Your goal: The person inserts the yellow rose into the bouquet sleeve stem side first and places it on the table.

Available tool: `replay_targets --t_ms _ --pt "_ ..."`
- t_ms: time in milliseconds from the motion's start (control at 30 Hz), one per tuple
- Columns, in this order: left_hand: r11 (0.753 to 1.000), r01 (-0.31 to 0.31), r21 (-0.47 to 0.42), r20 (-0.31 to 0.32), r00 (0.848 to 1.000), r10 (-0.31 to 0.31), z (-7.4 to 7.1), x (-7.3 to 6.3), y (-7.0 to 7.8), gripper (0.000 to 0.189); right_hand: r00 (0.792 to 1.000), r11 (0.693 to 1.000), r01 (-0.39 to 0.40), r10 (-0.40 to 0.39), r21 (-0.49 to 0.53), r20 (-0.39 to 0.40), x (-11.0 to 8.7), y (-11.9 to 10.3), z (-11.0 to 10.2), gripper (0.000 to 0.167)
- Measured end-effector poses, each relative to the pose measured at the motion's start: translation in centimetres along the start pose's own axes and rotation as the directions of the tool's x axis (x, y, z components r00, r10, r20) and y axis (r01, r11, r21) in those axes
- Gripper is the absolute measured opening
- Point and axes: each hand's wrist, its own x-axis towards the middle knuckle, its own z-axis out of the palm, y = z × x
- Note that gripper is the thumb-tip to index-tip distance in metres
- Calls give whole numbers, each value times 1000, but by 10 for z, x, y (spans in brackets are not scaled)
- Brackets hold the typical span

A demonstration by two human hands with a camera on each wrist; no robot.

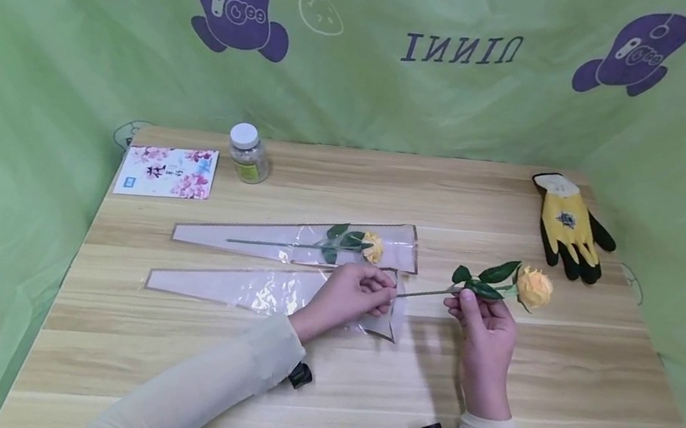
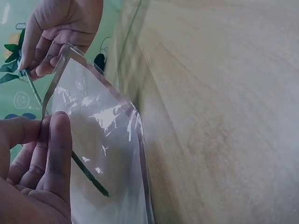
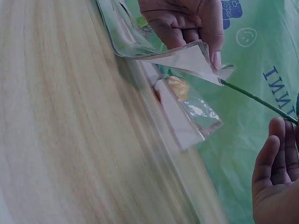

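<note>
My right hand (image 1: 487, 343) pinches the green stem of an artificial yellow rose (image 1: 534, 287) just below its leaves, with the bloom pointing right. The stem runs left into the mouth of a clear flower sleeve (image 1: 274, 294) with a brown border. At that mouth, my left hand (image 1: 353, 292) pinches the sleeve's edge between thumb and fingers. In the left wrist view the stem's lower end (image 2: 97, 185) shows inside the sleeve (image 2: 100, 126). Behind it lies a second sleeve (image 1: 208, 236) holding another yellow rose (image 1: 372, 247).
Back left on the wooden table (image 1: 591, 411) are a floral-printed card (image 1: 167, 171) and a white-capped jar (image 1: 249, 154). A yellow and black work glove (image 1: 570, 225) lies back right. Green printed cloth (image 1: 364, 95) hangs behind the table and at its sides.
</note>
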Motion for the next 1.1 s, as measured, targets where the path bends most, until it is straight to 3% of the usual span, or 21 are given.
replay_targets --t_ms 333,633,800,1100 --pt "998 2 -64 5 1000 -2 2 0 5 10 997 994 -70 72 -85 17 -8 11 3 24" --pt "992 22 -122 -9 1000 -24 0 2 3 11 999 1000 -24 24 -16 36 -4 14 0 23" --pt "989 37 -142 -4 999 -38 1 3 7 11 999 998 -38 39 -49 28 -6 15 2 20" --pt "987 36 -155 -4 999 -37 3 3 19 12 985 997 -12 26 -81 168 -13 22 2 21"
